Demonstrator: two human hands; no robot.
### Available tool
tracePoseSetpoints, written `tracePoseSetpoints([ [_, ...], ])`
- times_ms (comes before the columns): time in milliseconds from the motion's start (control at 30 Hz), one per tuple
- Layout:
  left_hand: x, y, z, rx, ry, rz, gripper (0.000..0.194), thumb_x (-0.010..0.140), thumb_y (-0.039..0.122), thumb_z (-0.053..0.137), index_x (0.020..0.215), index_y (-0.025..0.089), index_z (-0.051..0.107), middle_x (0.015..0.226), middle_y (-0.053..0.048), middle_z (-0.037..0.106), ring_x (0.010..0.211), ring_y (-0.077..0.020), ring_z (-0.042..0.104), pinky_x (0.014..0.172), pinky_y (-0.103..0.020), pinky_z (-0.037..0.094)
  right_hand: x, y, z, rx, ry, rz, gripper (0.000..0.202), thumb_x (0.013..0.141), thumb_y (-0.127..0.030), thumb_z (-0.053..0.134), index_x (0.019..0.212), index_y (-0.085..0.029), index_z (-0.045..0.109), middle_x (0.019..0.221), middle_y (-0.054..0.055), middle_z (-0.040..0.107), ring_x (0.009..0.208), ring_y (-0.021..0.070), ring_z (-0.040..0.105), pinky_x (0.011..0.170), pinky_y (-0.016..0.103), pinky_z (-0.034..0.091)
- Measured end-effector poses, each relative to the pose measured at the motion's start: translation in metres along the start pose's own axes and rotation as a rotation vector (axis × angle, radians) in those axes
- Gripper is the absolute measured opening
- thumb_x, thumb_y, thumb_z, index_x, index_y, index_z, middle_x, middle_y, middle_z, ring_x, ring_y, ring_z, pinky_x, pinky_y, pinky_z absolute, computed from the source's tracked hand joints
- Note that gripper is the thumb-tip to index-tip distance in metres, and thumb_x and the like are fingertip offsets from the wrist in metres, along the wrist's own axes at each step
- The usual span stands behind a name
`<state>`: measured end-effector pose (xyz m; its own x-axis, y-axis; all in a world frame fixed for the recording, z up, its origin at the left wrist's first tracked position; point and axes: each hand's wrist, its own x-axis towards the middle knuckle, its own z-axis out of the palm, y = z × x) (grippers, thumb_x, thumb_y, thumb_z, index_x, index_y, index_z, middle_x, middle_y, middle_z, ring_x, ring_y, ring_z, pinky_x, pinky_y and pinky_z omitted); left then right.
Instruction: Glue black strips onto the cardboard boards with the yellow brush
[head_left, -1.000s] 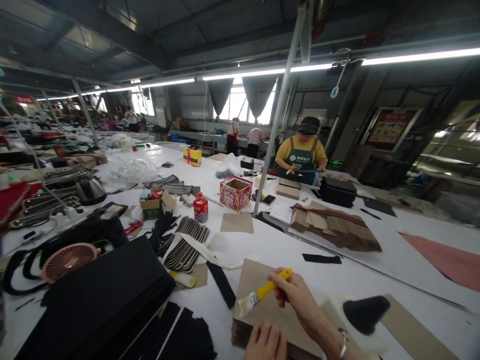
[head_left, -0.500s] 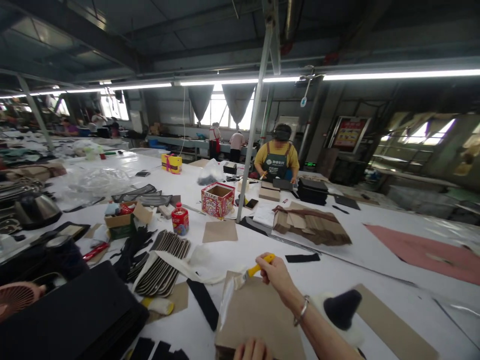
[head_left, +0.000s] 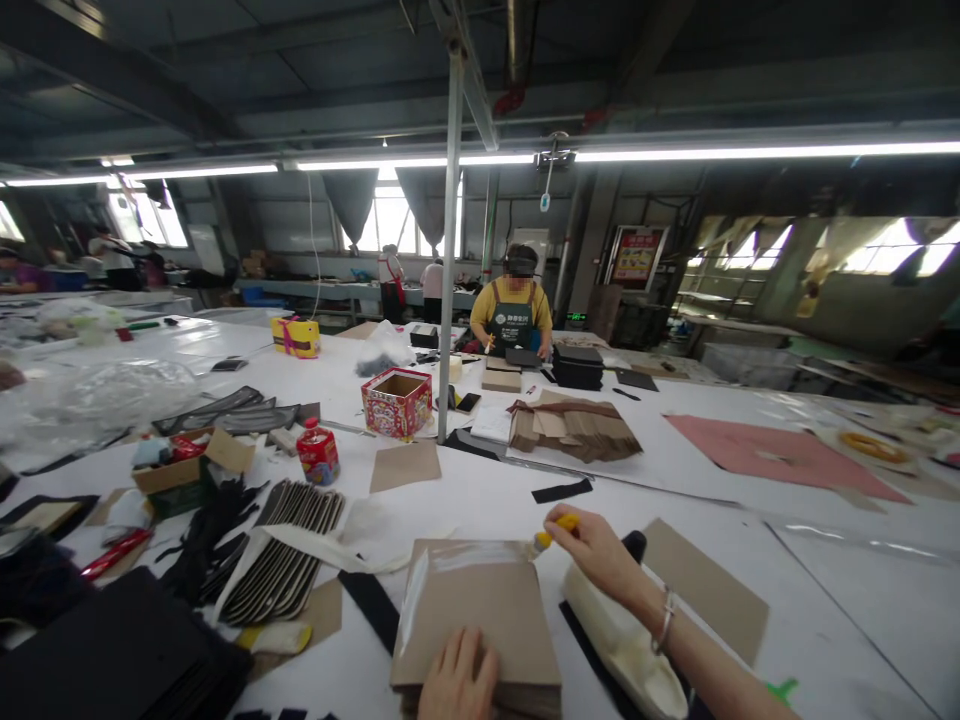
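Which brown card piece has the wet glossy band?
The top sheet of the card stack under the left hand; its far and left edges shine. The loose square by the pole looks dry and matte.

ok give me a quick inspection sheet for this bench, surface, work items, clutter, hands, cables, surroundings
Surface: long white table, crowded on the left side.
Work items: stack of brown card sheets, its top sheet glossy along the far and left edges; yellow-handled brush at its far right corner.
Clutter: red patterned box, red jar, fanned dark strips, pink sheet, black offcuts.
Hands: left hand flat on the stack's near edge; right hand grips the brush, bracelet on the wrist.
Cables: one thin cord hanging from above in the background.
Surroundings: person in a yellow shirt and apron at the far side; metal pole; strip lights overhead.
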<state>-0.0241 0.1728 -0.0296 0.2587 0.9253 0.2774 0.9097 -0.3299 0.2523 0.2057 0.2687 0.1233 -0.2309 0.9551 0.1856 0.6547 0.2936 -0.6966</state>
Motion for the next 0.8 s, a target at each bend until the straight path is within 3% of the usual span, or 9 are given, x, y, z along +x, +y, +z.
tracePoseSetpoints([
  [100,0.005,0.002,-0.006,-0.010,-0.109,-0.054,0.040,0.069,0.023,0.080,0.106,0.033,0.068,0.127,-0.002,0.065,0.119,-0.0254,0.058,0.097,-0.034,0.048,-0.032,-0.020,0.008,-0.054,-0.153,-0.161,0.018,0.087,-0.031,0.048,0.079,-0.021,0.061,0.080,0.003,0.063,0.079,0.0225,0.056,0.076,0.035,0.040],
  [200,0.010,0.006,-0.018,-0.019,-0.205,-0.057,0.037,0.076,0.016,0.071,0.109,0.031,0.065,0.128,-0.002,0.063,0.119,-0.0247,0.056,0.099,-0.037,0.047,-0.068,-0.038,0.013,-0.150,-0.309,-0.270,0.011,0.084,-0.022,0.052,0.077,-0.022,0.060,0.081,0.003,0.063,0.081,0.0226,0.055,0.076,0.034,0.040],
  [267,0.015,0.008,-0.028,-0.021,-0.255,-0.051,0.035,0.079,0.013,0.067,0.110,0.029,0.063,0.126,-0.002,0.064,0.117,-0.0248,0.056,0.098,-0.040,0.046,-0.088,-0.049,0.009,-0.214,-0.412,-0.296,0.009,0.082,-0.017,0.054,0.077,-0.022,0.059,0.081,0.002,0.064,0.083,0.0220,0.056,0.077,0.032,0.040],
  [333,0.018,0.011,-0.040,-0.013,-0.298,-0.049,0.032,0.080,0.013,0.064,0.110,0.026,0.063,0.122,-0.002,0.064,0.115,-0.0258,0.056,0.098,-0.042,0.046,-0.102,-0.059,-0.003,-0.192,-0.452,-0.232,0.009,0.082,-0.016,0.056,0.081,-0.022,0.062,0.085,0.002,0.066,0.086,0.0216,0.058,0.080,0.031,0.042],
  [400,0.021,0.013,-0.052,-0.012,-0.337,-0.030,0.029,0.082,0.012,0.061,0.108,0.025,0.062,0.120,-0.003,0.064,0.113,-0.0263,0.056,0.097,-0.043,0.046,-0.111,-0.064,-0.020,-0.080,-0.391,-0.098,0.011,0.084,-0.022,0.055,0.086,-0.023,0.066,0.090,0.003,0.067,0.089,0.0222,0.060,0.082,0.030,0.044],
  [500,0.025,0.016,-0.069,-0.018,-0.396,0.022,0.024,0.083,0.011,0.057,0.104,0.021,0.062,0.116,-0.005,0.064,0.110,-0.0265,0.056,0.095,-0.042,0.047,-0.123,-0.057,-0.045,0.065,-0.163,0.069,0.021,0.089,-0.039,0.053,0.088,-0.025,0.069,0.091,0.002,0.069,0.088,0.0237,0.061,0.080,0.029,0.046],
  [667,0.026,0.020,-0.079,0.004,-0.453,0.059,0.023,0.084,0.009,0.050,0.101,0.016,0.063,0.109,-0.009,0.065,0.106,-0.0283,0.058,0.091,-0.043,0.049,-0.155,-0.017,-0.070,0.211,0.207,0.251,0.045,0.085,-0.063,0.053,0.092,-0.022,0.071,0.066,0.001,0.062,0.061,0.0213,0.058,0.056,0.027,0.047],
  [800,0.022,0.024,-0.080,0.016,-0.454,0.061,0.026,0.083,0.007,0.044,0.102,0.015,0.062,0.109,-0.011,0.064,0.105,-0.0281,0.057,0.090,-0.044,0.049,-0.192,0.014,-0.081,0.278,0.376,0.398,0.052,0.078,-0.069,0.058,0.080,-0.019,0.073,0.059,0.004,0.062,0.064,0.0257,0.062,0.063,0.031,0.053],
])
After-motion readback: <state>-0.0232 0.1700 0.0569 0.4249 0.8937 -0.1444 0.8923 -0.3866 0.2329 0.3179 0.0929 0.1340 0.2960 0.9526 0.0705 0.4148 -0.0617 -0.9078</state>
